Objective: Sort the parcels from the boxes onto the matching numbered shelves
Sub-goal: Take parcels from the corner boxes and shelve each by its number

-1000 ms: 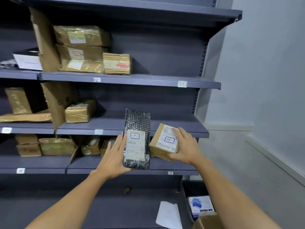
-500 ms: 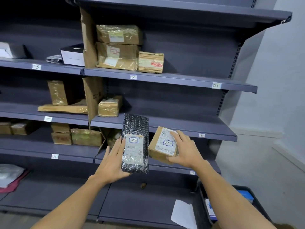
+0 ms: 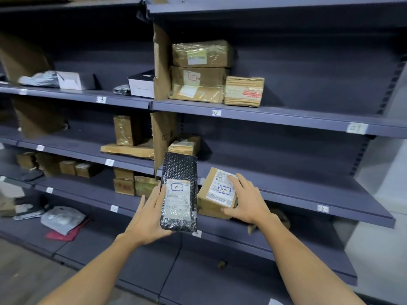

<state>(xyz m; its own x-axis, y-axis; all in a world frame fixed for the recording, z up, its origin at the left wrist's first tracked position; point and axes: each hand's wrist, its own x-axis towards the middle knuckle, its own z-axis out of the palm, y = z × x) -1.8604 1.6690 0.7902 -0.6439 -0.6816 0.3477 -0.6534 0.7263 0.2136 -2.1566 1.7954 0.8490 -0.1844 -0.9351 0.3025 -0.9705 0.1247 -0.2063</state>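
My left hand holds a black bubble-wrap parcel upright in front of the shelves; its white label reads 10. My right hand grips a small brown cardboard parcel whose label reads 14. Both parcels hang side by side in the air before the grey shelf unit. Shelf edges carry small number tags, among them 02, 01 and 03.
Taped brown parcels are stacked on the shelf tagged 02, with cardboard dividers between bays. More boxes sit on the middle left shelves. A grey plastic bag and a red envelope lie on the low left shelf. A white wall stands at right.
The view has swung left and closer to the shelves, showing more of the left bays. Both hands keep their parcels in the same hold in front of me.
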